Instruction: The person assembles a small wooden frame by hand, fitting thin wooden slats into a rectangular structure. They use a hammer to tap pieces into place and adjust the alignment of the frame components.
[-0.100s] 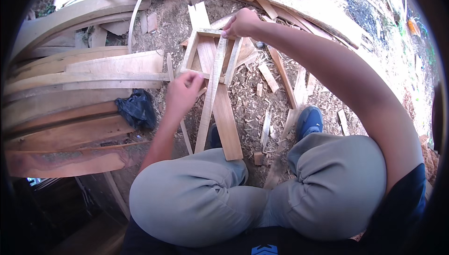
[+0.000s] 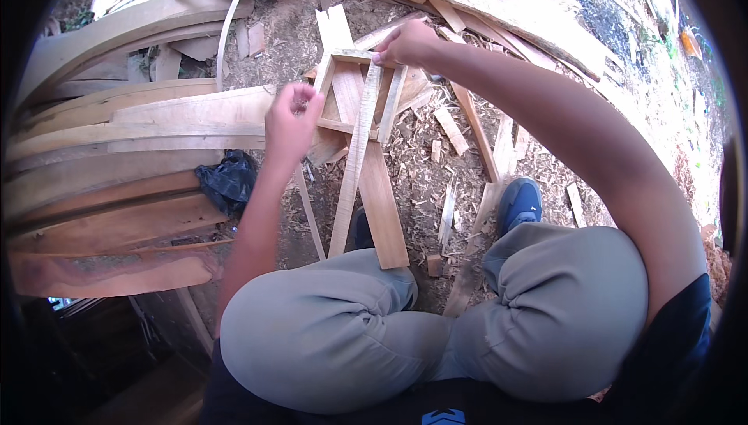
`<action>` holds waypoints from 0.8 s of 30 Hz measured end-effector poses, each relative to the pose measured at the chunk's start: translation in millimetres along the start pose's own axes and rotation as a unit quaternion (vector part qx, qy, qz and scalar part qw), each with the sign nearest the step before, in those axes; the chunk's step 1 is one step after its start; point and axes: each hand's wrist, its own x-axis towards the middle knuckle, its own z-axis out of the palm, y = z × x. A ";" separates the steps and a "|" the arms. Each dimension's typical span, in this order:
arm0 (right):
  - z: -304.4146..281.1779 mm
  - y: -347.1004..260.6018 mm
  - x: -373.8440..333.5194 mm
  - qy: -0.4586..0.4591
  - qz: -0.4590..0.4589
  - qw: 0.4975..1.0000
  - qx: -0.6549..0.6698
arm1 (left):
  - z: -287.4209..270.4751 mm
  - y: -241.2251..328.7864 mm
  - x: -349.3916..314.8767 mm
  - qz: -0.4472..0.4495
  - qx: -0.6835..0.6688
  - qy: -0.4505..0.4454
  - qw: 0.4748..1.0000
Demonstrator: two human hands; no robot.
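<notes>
Two bare hands work at upper centre: the right hand [image 2: 405, 42] pinches the top of a thin wooden slat [image 2: 357, 152] lying over a small wooden frame [image 2: 343, 90]. The left hand [image 2: 290, 121] hovers with fingers curled, apparently empty. The slat looks light, stiff and splintery, best gripped at its ends.

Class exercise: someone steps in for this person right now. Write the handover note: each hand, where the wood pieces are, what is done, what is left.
Left hand: raised beside the frame, fingers curled; whether it holds anything small cannot be told.
Right hand: fingers pressing the frame's far corner.
Small wooden frame: on the ground among wood chips, lying over a flat board, with a long slat laid across it.
Done: frame sides appear assembled.
Left: the slat looks not yet fastened.
Plank stack to the left.
</notes>
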 end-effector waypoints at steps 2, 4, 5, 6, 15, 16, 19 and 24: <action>7.9 2.4 -9.6 0.045 0.070 0.996 0.028 | -0.5 5.6 25.5 0.095 0.067 0.055 0.992; 16.0 -5.1 -26.1 0.064 0.115 0.989 0.073 | 0.6 1.0 35.5 0.124 0.166 0.059 0.976; 14.1 0.0 -26.2 0.092 0.123 0.986 0.065 | 6.9 16.7 36.6 0.120 0.185 0.031 0.975; 16.3 -2.7 -31.7 0.115 0.132 0.983 0.056 | 11.0 26.6 33.8 0.111 0.204 0.000 0.973; -3.2 -18.1 -45.8 0.005 0.146 0.988 0.048 | 26.6 28.2 91.9 0.343 0.223 -0.166 0.897; 7.3 -6.1 -38.5 0.043 0.135 0.988 0.058 | 25.0 34.7 100.4 0.323 0.239 -0.203 0.893; 13.2 -7.6 -37.5 0.079 0.126 0.986 0.076 | 20.4 48.8 125.0 0.270 0.266 -0.291 0.879; 17.9 -2.9 -31.3 0.091 0.150 0.978 0.112 | 24.8 49.7 152.4 0.198 0.212 -0.376 0.880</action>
